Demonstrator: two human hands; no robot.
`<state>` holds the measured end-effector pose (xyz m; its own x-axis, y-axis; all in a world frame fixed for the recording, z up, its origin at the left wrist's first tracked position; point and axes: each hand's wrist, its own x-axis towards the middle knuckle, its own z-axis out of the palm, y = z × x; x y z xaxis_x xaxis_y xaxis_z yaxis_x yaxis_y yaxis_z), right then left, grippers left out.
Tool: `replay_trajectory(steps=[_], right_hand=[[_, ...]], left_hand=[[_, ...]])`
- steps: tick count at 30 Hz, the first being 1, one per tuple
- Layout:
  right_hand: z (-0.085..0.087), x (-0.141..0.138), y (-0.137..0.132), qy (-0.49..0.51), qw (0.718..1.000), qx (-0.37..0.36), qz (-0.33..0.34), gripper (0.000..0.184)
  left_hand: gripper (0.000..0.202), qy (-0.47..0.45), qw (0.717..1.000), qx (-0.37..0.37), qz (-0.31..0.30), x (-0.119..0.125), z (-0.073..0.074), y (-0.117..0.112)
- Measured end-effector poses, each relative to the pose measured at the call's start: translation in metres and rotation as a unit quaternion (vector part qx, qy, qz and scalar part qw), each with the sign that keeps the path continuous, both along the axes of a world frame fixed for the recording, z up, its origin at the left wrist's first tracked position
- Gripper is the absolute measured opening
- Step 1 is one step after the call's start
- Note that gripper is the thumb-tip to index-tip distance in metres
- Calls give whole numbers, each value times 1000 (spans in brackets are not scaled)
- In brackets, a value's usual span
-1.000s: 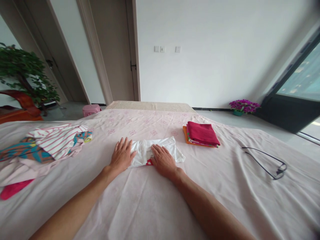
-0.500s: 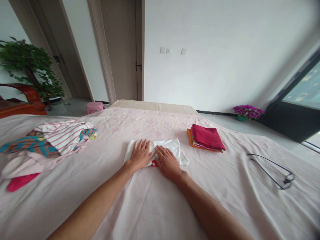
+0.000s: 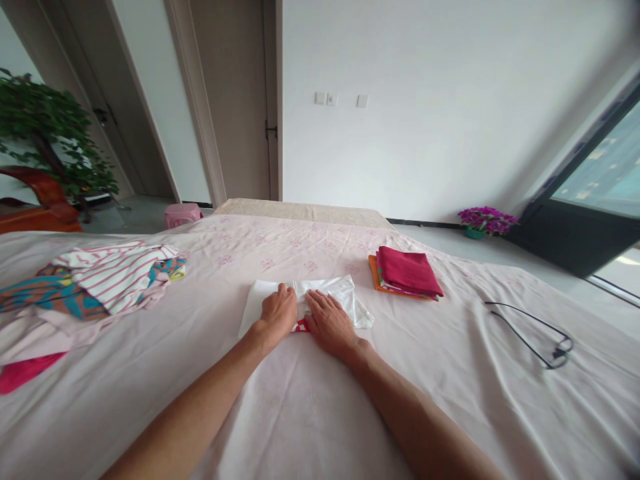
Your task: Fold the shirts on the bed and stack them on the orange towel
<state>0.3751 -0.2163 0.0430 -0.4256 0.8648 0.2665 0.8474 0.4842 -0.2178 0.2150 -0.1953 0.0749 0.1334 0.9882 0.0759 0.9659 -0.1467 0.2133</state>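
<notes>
A white, partly folded garment (image 3: 256, 301) with a red patterned patch at its near edge lies on the bed in front of me. My left hand (image 3: 279, 310) is closed on the garment's middle left, its fingers curled into the cloth and their tips hidden. Flat on the right half rests my right hand (image 3: 330, 321), fingers stretched out, pressing the fabric. Shiny, wrinkled cloth shows beyond its fingertips.
A folded stack with a dark red cloth (image 3: 410, 270) on top lies to the right, and eyeglasses (image 3: 550, 340) beyond it. On the left is a loose heap of clothes (image 3: 113, 277). A pink stool (image 3: 183, 214) stands behind the pale bedsheet (image 3: 280, 407).
My left hand has gone from lying flat to curled fingers on the garment. The right hand stays flat there. The whole view has shifted slightly.
</notes>
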Motion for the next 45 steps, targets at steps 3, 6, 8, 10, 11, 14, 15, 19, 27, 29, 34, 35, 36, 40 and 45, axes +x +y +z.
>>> replay_trajectory(steps=[3, 6, 8, 10, 11, 14, 15, 19, 27, 29, 34, 35, 36, 40, 45], right_hand=[[1, 0, -1, 0, 1000, -3, 3, 51], [0, 1, 0, 3, 1000, 0, 6, 50], [-1, 1, 0, 7, 1000, 3, 8, 50], [-1, 1, 1, 13, 1000, 5, 8, 49], [-1, 1, 0, 16, 1000, 6, 6, 49], [1, 1, -1, 30, 999, 6, -7, 50], [2, 1, -1, 35, 999, 5, -16, 51], [4, 3, -2, 58, 997, 4, -56, 58], [6, 8, -2, 81, 994, 59, 38, 73], [9, 8, -3, 50, 995, 48, 69, 64], [10, 4, -7, 10, 998, 13, 62, 46], [10, 3, -8, 13, 998, 16, 52, 44], [10, 3, -8, 17, 999, 21, 42, 42], [9, 5, -6, 45, 998, 26, -17, 37], [7, 7, -1, 107, 991, 44, -73, 44]], left_hand=[[34, -32, 999, -5, 8, -11, 4, 9], [34, -76, 997, -5, 26, -25, 13, 17], [35, -105, 994, 0, 36, -31, 21, 20], [36, -131, 991, 7, 38, -31, 26, 22], [36, -142, 989, 10, 35, -29, 27, 22], [37, -172, 985, 16, 21, -17, 22, 23], [38, -180, 983, 17, 17, -12, 18, 24], [43, -197, 980, 22, 7, 4, -4, 27], [42, -193, 977, 49, -74, -9, -24, 30], [42, -180, 977, 64, -91, -18, -28, 26], [52, -24, 979, 104, -172, -39, -43, 9], [55, 5, 978, 112, -179, -42, -45, 7], [57, 22, 977, 117, -178, -44, -45, 5], [59, 44, 979, 117, -158, -46, -42, 3], [58, 37, 977, 117, -174, -28, -43, 8]])
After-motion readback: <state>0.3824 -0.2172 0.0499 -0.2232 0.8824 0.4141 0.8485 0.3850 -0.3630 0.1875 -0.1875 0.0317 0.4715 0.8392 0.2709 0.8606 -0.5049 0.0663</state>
